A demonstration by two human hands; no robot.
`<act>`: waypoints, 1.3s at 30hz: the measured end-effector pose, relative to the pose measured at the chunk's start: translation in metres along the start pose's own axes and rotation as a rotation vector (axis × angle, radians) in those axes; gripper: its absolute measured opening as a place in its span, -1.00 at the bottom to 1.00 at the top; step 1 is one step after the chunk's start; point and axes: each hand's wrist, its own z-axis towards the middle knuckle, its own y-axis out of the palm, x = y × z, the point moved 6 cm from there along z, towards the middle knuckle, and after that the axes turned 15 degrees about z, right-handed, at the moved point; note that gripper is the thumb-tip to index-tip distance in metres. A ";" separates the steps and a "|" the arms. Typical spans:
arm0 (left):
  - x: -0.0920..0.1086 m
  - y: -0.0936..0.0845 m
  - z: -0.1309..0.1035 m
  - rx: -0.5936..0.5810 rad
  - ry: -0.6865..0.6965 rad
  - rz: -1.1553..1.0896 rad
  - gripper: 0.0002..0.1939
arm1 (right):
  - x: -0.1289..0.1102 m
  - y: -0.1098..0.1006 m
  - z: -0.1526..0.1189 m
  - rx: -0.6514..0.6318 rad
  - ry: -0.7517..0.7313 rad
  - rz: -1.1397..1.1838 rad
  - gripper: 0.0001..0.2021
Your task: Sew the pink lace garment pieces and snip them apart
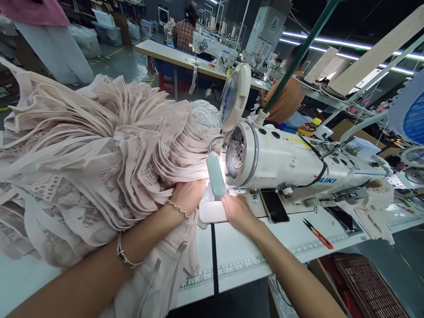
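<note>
Bench layout: garment pile point(109, 128) left, sewing machine point(281, 154) right.
Pile covers the left of the table point(245, 243), part of it spilling toward the near edge; lamp point(216, 176) between pile and machine's left end. Phone point(276, 205) at machine's near side, snips point(318, 234) on table to its right and nearer. Ruler point(238, 267) runs along near edge, cloth pieces point(372, 216) at right, past snips. Bottle point(308, 128) behind machine. Far side: second table point(155, 48), second machine point(215, 48) on it.
</note>
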 end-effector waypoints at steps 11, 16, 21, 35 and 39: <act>0.044 0.003 -0.054 0.179 0.536 0.418 -0.67 | 0.012 -0.040 -0.033 0.482 0.269 -0.244 -0.49; 0.041 0.007 -0.074 0.347 0.636 0.395 -0.72 | 0.033 -0.044 -0.028 0.433 0.358 -0.155 -0.44; 0.022 0.012 -0.077 0.333 0.603 0.225 -0.57 | 0.030 -0.039 -0.015 0.408 0.149 -0.058 -0.64; 0.033 0.018 -0.061 0.272 0.652 0.363 -0.69 | 0.012 -0.017 -0.040 0.366 -0.192 -0.215 -0.75; 0.052 0.036 -0.058 0.285 0.574 0.425 -0.68 | 0.016 -0.010 -0.049 0.473 -0.354 -0.034 -0.74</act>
